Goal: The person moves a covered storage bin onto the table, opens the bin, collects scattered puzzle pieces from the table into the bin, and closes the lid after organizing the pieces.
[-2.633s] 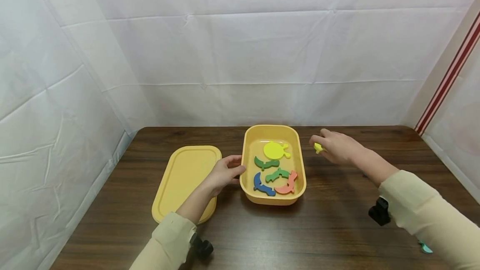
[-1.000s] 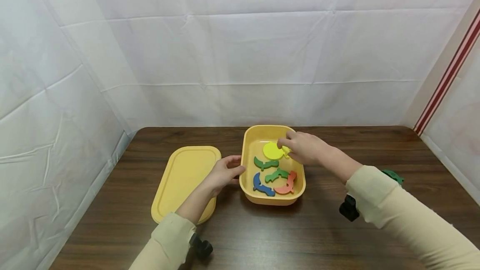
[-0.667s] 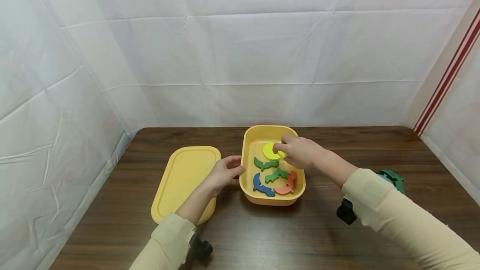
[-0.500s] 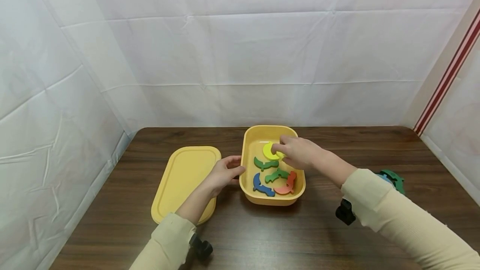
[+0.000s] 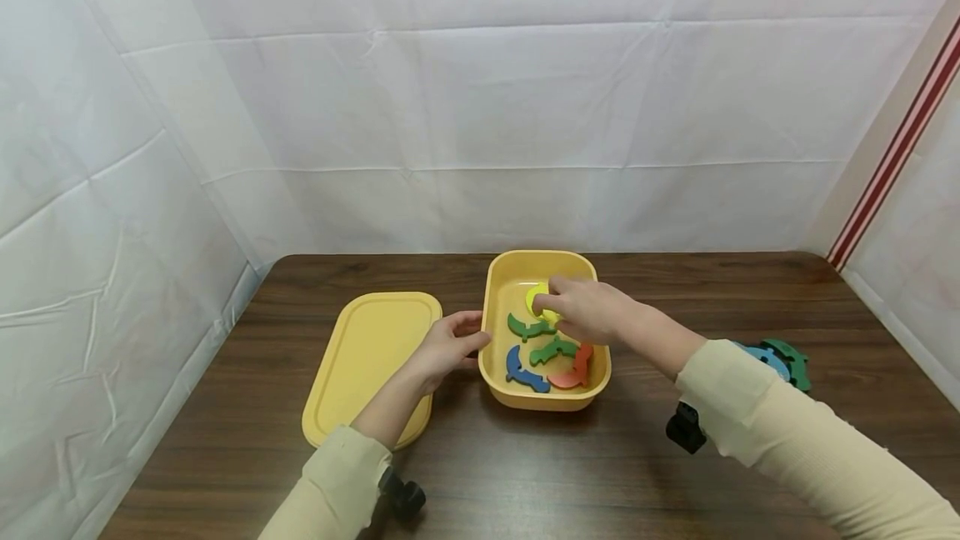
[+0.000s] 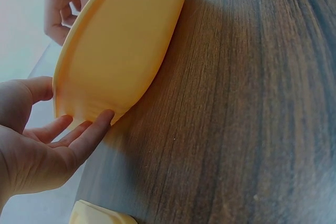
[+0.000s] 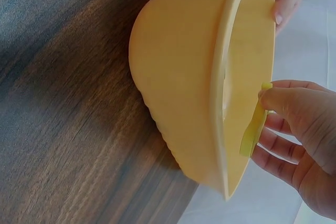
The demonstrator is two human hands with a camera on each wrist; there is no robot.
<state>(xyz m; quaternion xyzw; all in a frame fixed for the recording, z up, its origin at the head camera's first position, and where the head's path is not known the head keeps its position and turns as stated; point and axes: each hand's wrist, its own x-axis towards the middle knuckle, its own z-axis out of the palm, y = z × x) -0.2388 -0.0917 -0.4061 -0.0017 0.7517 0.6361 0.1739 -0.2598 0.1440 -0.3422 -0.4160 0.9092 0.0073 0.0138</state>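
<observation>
My right hand (image 5: 591,309) reaches over a yellow plastic tub (image 5: 495,261) and pinches a flat yellow toy piece (image 7: 253,132) between thumb and fingers. Under the fingers, part of a round yellow piece (image 5: 532,298) shows on the tub floor. Nearer the front lie a green crescent-shaped piece (image 5: 525,327), a second green piece (image 5: 553,349), a blue piece (image 5: 517,365) and an orange-red piece (image 5: 573,369). At the tub's left side my left hand (image 5: 447,343) rests thumb and fairly straight fingertips against the rim and outer wall.
A flat yellow lid (image 5: 367,340) lies on the dark wooden table (image 5: 525,473) left of the tub, partly beneath the left forearm. Blue and green pieces (image 5: 797,363) lie at the right, partly hidden by the right sleeve. White sheeting (image 5: 487,107) hangs behind.
The right hand, with a yellow piece in its fingers, has come from right of the tub to over it, then slid slightly left. The left hand and tub stay put.
</observation>
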